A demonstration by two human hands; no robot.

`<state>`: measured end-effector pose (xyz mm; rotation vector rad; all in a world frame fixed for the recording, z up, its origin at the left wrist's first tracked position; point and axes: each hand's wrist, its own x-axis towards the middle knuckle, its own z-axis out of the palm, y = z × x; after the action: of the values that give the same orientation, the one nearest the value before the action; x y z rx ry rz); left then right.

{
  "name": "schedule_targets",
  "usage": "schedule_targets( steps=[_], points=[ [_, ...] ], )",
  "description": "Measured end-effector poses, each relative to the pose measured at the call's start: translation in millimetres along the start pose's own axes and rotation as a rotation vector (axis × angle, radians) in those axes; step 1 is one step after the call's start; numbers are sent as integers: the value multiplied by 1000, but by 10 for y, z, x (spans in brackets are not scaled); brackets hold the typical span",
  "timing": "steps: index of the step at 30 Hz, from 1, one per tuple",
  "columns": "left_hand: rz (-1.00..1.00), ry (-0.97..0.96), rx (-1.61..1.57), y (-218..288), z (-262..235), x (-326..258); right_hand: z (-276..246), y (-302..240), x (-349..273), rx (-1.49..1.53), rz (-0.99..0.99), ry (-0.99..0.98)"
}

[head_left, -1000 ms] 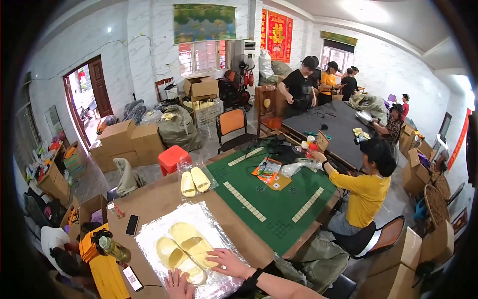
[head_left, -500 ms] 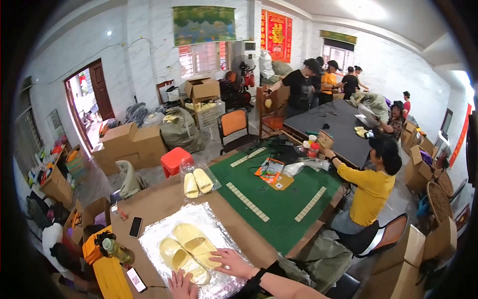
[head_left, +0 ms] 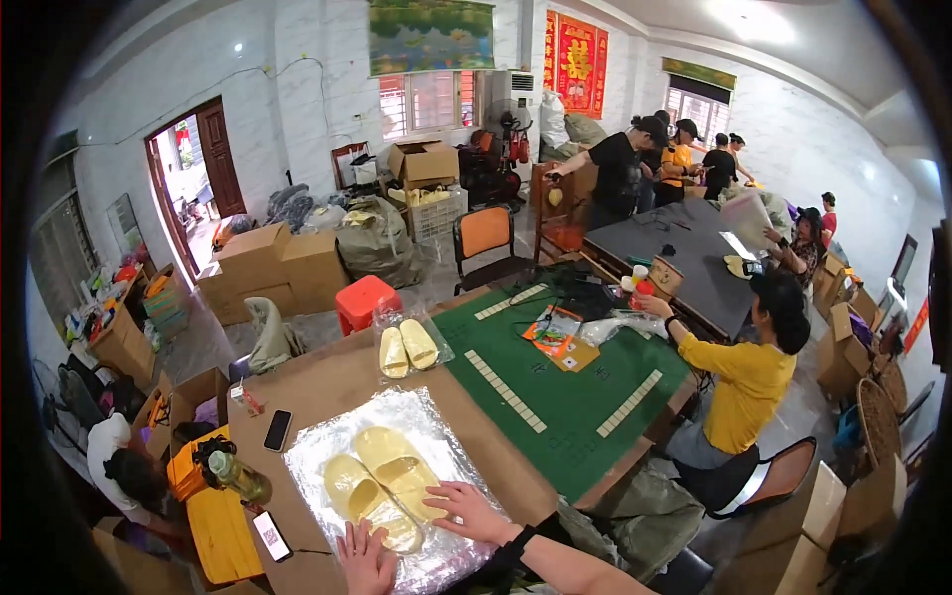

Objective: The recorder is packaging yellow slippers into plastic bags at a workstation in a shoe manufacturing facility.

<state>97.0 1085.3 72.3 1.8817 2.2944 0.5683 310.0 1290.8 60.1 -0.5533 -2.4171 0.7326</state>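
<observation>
A pair of pale yellow slide slippers [head_left: 395, 471] lies side by side on a shiny silver sheet [head_left: 307, 446] at the table's near edge. My left hand [head_left: 367, 563] has its fingers spread, with the tips at the heel end of the left slipper. Lying flatter, my right hand [head_left: 470, 512] touches the right slipper's heel side with fingers outstretched. Neither hand grips anything. Glare makes it hard to tell whether clear film covers the slippers. Beyond the sheet, another yellow pair [head_left: 409, 347] sits in a clear plastic bag.
To the left are a dark phone [head_left: 278, 430], a lit phone [head_left: 271, 535] and a green bottle [head_left: 238, 478]. A green mat [head_left: 555, 436] with rows of tiles covers the table's right part. A co-worker in yellow [head_left: 739, 367] sits there. A red stool [head_left: 367, 302] stands beyond.
The whole view has shifted slightly. My hands stay at the slippers, almost unmoved. The co-worker in yellow now reaches toward the clear plastic on the mat, and a far person in black stretches an arm out.
</observation>
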Motion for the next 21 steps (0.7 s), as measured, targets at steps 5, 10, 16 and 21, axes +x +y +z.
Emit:
schedule_targets(
  steps=[5, 10, 16, 21],
  points=[
    [0, 2, -12, 46, -69, 48, -9, 11, 3, 12, 7, -1],
    [-24, -51, 18, 26, -30, 77, -2, 76, -2, 2, 18, -14],
    [-18, -43, -55, 111, -146, 29, 41, 69, -36, 6, -28, 1],
    [9, -26, -58, 49, -88, 33, 56, 100, -32, 0, -49, 2]
  ],
)
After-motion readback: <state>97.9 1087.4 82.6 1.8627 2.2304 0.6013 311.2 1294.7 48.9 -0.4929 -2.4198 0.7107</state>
